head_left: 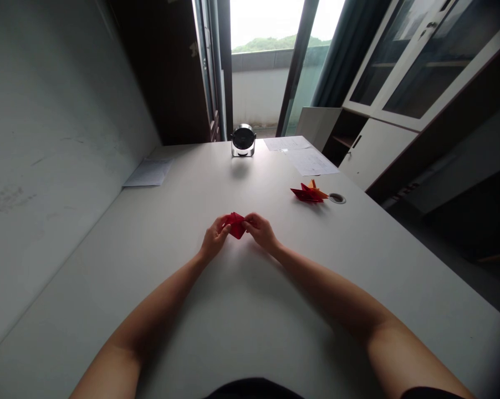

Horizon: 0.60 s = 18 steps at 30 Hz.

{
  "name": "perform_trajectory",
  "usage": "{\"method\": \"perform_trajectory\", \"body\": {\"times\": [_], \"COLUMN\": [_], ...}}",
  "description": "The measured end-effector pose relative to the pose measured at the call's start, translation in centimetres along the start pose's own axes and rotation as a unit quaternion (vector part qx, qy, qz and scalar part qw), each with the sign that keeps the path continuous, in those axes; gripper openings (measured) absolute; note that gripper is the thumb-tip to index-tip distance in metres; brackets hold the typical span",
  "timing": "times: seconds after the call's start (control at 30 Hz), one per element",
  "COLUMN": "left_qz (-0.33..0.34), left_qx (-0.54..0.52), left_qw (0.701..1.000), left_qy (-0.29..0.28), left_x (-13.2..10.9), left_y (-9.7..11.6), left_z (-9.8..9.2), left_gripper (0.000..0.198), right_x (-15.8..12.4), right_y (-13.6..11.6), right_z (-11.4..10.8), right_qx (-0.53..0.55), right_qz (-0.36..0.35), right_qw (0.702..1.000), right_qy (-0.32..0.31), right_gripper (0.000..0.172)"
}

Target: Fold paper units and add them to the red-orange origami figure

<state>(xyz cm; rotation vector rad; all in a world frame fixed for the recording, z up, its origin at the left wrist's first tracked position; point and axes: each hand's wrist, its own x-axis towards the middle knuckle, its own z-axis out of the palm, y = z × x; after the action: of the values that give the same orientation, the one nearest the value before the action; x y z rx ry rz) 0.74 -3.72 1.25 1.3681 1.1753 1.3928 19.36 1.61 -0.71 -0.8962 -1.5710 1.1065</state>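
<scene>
Between my two hands is a piece of folded red paper [237,228], roughly diamond-shaped, with one corner pointing toward me. My left hand [215,235] pinches its left edge between thumb and fingers. On the opposite side, my right hand [261,229] grips the right corner, fingertips pressed together on the paper. Both hands are low over the white table [183,210], around its middle. Finer fold lines are too small to make out. To the right lie folded paper pieces, a red one [307,194] and an orange one [320,193], touching each other.
A small round desk fan or lamp [243,138] stands at the table's far edge. Papers [312,162] lie at the far right, and more sheets [149,172] by the left wall. A round cable hole [337,198] is beside the folded pieces. White cabinets [375,149] stand right.
</scene>
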Motion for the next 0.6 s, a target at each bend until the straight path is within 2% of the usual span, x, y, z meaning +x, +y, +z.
{"method": "perform_trajectory", "body": {"times": [0.13,0.3,0.6], "left_qz": [0.021,0.037,0.021], "left_qx": [0.035,0.035,0.017], "left_qw": [0.999,0.998,0.999], "left_qy": [0.007,0.038,0.045], "left_x": [-0.07,-0.03,-0.01], "left_y": [0.02,-0.32,-0.34], "left_z": [-0.18,-0.25,-0.23], "left_gripper": [0.037,0.035,0.031], "right_x": [0.03,-0.06,-0.14], "right_y": [-0.35,-0.38,-0.1], "right_z": [0.01,0.12,0.19], "right_qx": [0.013,0.024,0.033], "right_qz": [0.009,0.01,0.021], "right_qw": [1.0,1.0,0.999], "right_qy": [0.003,-0.013,-0.023], "right_gripper": [0.029,0.03,0.032]}}
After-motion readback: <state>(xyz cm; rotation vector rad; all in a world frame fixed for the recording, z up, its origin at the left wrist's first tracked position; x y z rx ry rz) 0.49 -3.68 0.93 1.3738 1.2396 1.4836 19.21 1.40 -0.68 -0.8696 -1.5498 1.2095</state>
